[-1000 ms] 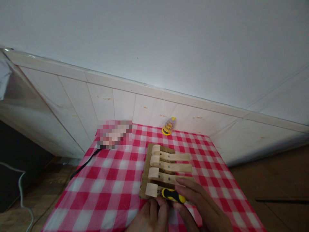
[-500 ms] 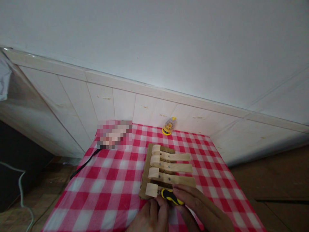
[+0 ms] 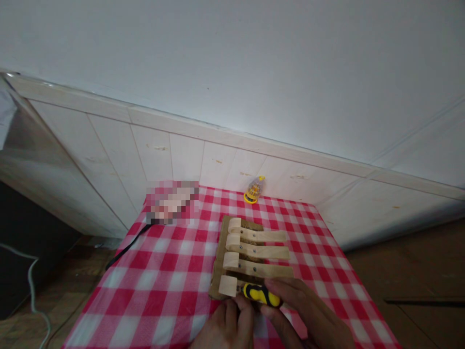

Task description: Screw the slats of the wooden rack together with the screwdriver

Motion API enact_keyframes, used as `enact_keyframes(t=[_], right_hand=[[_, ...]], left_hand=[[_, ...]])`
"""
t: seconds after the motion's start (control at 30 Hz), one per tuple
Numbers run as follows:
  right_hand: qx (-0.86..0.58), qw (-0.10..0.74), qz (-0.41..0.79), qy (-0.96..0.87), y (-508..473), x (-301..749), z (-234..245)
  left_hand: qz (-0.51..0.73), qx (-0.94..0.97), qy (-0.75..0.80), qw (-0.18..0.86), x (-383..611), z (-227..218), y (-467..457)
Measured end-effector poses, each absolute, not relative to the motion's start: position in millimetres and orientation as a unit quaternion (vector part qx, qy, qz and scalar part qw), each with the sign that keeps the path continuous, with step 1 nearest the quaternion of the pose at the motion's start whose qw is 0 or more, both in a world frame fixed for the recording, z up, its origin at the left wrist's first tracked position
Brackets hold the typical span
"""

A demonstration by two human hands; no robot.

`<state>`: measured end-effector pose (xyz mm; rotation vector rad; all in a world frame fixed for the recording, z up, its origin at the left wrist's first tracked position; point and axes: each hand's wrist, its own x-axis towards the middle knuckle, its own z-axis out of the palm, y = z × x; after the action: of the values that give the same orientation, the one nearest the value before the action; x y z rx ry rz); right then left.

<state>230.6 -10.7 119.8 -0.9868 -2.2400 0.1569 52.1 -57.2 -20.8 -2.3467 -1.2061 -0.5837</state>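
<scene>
A yellow-and-black screwdriver [image 3: 262, 294] lies across the nearest wooden hook [image 3: 228, 286], its tip end at a screw behind the hook's curled head. The fingers and thumb of my right hand [image 3: 308, 312] are closed around the end of its handle. Curled fingers of my left hand [image 3: 229, 324] press at the near edge of the brown board [image 3: 217, 276], just below the screwdriver's tip; their undersides are hidden. Three more pale wooden hooks [image 3: 265, 251] sit in a row on the board, each with dark screws.
A red-and-white checked cloth [image 3: 174, 276] covers the table. A clear case with a yellow base [image 3: 254, 190] stands near the wall. At the back left lies a blurred-out item [image 3: 172, 203] with a black strap [image 3: 129, 247] over the table's left edge.
The screwdriver handle has turned about its axis, showing more yellow. My right fingers have shifted slightly right along the handle. My left hand and the board stay put.
</scene>
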Motion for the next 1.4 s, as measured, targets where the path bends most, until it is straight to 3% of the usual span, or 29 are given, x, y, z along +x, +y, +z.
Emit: enact_keyframes(t=[0.47,1.07,1.4], right_hand=[[-0.323,0.297,0.087,-0.895,-6.2,231.2,124.6],[-0.392,0.34,0.074,-0.851,-9.6,229.7,116.3],[-0.34,0.33,0.076,-0.877,-7.1,228.9,118.1]], left_hand=[[-0.236,-0.838,-0.447,0.207,55.2,-22.0,-56.6],[-0.242,-0.832,-0.454,0.207,54.2,-17.1,-55.7],[-0.226,-0.838,-0.451,0.207,53.9,-27.3,-58.0]])
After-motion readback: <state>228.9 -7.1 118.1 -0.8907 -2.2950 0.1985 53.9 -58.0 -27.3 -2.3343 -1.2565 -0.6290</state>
